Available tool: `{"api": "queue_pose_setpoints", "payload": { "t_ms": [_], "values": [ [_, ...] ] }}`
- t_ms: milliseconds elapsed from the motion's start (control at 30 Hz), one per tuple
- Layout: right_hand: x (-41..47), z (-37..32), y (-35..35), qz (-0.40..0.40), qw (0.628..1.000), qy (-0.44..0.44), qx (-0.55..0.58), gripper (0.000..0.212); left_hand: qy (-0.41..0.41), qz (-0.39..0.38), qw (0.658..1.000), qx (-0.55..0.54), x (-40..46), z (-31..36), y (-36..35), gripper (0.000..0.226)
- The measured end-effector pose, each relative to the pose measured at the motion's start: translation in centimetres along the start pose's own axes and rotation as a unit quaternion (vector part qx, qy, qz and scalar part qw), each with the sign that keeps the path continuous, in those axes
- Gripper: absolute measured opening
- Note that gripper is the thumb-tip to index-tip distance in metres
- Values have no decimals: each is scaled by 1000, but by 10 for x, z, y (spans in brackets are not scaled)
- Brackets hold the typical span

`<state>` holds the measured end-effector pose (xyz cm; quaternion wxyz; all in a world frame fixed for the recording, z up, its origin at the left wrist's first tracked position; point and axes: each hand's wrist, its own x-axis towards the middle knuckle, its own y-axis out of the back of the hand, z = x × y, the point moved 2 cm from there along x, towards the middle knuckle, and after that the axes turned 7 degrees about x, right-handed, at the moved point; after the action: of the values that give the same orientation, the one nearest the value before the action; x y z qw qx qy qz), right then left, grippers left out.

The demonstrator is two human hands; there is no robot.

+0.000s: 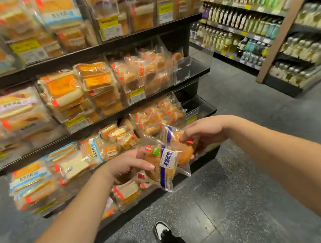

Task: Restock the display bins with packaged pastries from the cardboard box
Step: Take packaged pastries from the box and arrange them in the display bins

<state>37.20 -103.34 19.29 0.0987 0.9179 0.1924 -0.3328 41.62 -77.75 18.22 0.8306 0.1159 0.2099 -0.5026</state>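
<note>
Mid-restock: left hand (129,165) grips one blue-striped pastry pack (166,166) & right hand (202,131) pinches a second pack (179,142) at frame centre, both w/ nothing binned yet, near the sparse lower-right bin (198,109); most bins look full, cardboard box not in view.

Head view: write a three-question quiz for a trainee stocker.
1. True or false: the left hand holds a packet with a blue band.
2. What does the right hand pinch? A) a bottle B) a second packet C) a price tag
3. Fill in: the clear bins at the right end of the pastry shelves look ____.

Key: 1 true; 2 B; 3 empty.
</note>
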Motion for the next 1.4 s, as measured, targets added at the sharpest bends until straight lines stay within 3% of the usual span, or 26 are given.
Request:
{"api": "queue_pose_setpoints", "payload": {
  "t_ms": [67, 167, 233, 300, 433, 600, 800, 1000, 1100, 1200, 1300, 1400],
  "values": [
    [-4, 1, 20, 8, 1000, 10, 24, 34, 0, -4, 1000, 5, 28, 12, -2, 37],
    [-2, 5, 56, 33, 995, 36, 92, 59, -19, -14, 999, -38, 70, 25, 7, 71],
    [5, 9, 84, 52, 987, 61, 140, 71, -24, -4, 996, -84, 99, 34, 18, 63],
    [13, 8, 110, 94, 978, 85, 164, 63, -28, 4, 991, -128, 128, 50, 26, 41],
    [37, -8, 153, 179, 957, 110, 199, 49, -32, 10, 991, -133, 182, 86, 45, 29],
    [70, -33, 203, 219, 930, 145, 255, 56, -49, -5, 992, -119, 238, 123, 79, 38],
    [75, -45, 261, 268, 920, 161, 237, 81, -28, -11, 998, -56, 284, 159, 101, 28],
    [65, -47, 330, 303, 908, 154, 245, 62, -23, 19, 998, -58, 320, 185, 123, 54],
    [67, -57, 365, 310, 922, 142, 185, 61, -14, 42, 999, -9, 335, 198, 131, 56],
    [73, -71, 408, 322, 932, 126, 103, 50, -3, 90, 990, 107, 353, 216, 139, 49],
    [84, -85, 453, 311, 942, 116, 44, 49, -5, 152, 958, 242, 374, 243, 145, 50],
    [100, -99, 500, 315, 943, 106, -34, 51, -34, 225, 925, 303, 400, 270, 147, 52]
  ]
}}
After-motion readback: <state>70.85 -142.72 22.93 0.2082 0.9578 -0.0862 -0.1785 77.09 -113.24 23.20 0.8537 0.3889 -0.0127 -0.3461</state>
